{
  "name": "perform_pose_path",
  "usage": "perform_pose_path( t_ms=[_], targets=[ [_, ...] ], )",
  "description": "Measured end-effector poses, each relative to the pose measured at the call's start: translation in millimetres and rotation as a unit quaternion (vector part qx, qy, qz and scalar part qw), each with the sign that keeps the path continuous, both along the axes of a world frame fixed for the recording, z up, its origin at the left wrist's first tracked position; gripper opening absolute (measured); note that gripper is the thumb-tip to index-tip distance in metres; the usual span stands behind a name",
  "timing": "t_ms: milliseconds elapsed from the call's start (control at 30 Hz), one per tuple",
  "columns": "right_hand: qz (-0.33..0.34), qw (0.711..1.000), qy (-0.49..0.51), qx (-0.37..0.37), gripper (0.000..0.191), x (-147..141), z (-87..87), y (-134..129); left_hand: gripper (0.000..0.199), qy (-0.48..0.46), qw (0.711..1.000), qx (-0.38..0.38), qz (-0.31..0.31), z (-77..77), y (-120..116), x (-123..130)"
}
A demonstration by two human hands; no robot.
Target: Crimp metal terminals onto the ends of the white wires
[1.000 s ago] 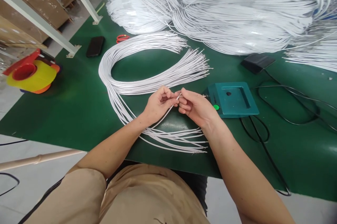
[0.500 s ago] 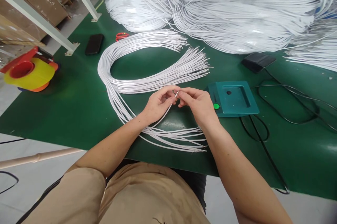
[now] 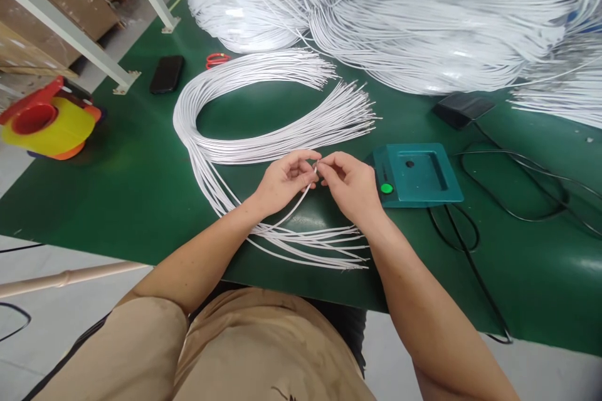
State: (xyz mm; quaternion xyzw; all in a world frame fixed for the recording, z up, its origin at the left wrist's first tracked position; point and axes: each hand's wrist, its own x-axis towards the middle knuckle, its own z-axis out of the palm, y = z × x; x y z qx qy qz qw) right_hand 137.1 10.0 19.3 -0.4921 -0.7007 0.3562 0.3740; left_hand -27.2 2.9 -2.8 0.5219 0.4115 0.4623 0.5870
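My left hand is closed on a single white cable, pinching it just below its end. My right hand pinches the tip of that same cable, its thumb and forefinger meeting the left fingertips; the tip itself is mostly hidden. The cable runs down to a loose group of white cables under my wrists. Behind my hands a curved bundle of white cables lies on the green table, its two sets of ends pointing right. Close to my right hand stands a teal device with a green button.
Large heaps of white cable fill the back. A black phone and red-handled scissors lie at the left rear. A yellow and red tape dispenser sits far left. Black cords and a black box are on the right.
Both hands stay together at the cable's end. The fingertips have shifted slightly, and less of the tip shows between them. The view has moved a little.
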Motion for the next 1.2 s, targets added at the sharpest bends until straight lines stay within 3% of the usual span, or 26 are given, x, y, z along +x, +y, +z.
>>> perform_pose_path(
  t_ms=[67, 133, 233, 300, 467, 667, 933, 1100, 1200],
  targets=[
    [-0.004, 0.982, -0.143, 0.12, 0.028, 1, -2.2, 0, 0.041, -0.048, 0.996, -0.068, -0.016, -0.2, 2, 0],
    [0.01, 0.944, -0.261, 0.202, 0.033, 4, -1.2, 1, 0.043, -0.076, 0.99, -0.116, -0.016, -1.4, 3, 0],
    [0.008, 0.9, -0.359, 0.247, 0.027, 15, 4.0, 6, 0.042, -0.052, 0.992, -0.112, 0.001, -6.1, 5, 2],
    [0.003, 0.889, -0.393, 0.235, 0.023, 25, 6.7, 10, 0.04, -0.008, 0.996, -0.084, 0.009, -10.2, 7, 3],
    [0.036, 0.889, -0.421, 0.175, 0.018, 38, 8.5, 14, 0.035, 0.071, 0.997, -0.037, 0.013, -16.9, 9, 5],
    [0.048, 0.869, -0.454, 0.192, 0.024, 37, 8.6, 12, 0.034, 0.099, 0.995, -0.02, 0.024, -20.8, 10, 8],
    [0.046, 0.865, -0.451, 0.212, 0.035, 41, 1.4, 18, 0.032, 0.145, 0.989, -0.006, 0.04, -23.0, 11, 11],
    [0.054, 0.867, -0.453, 0.201, 0.032, 39, 5.0, 15, 0.028, 0.178, 0.983, 0.001, 0.046, -23.6, 9, 13],
    [0.0, 0.873, -0.44, 0.212, 0.03, 43, 7.1, 12, 0.03, 0.172, 0.984, -0.007, 0.042, -24.9, 9, 12]
  ],
)
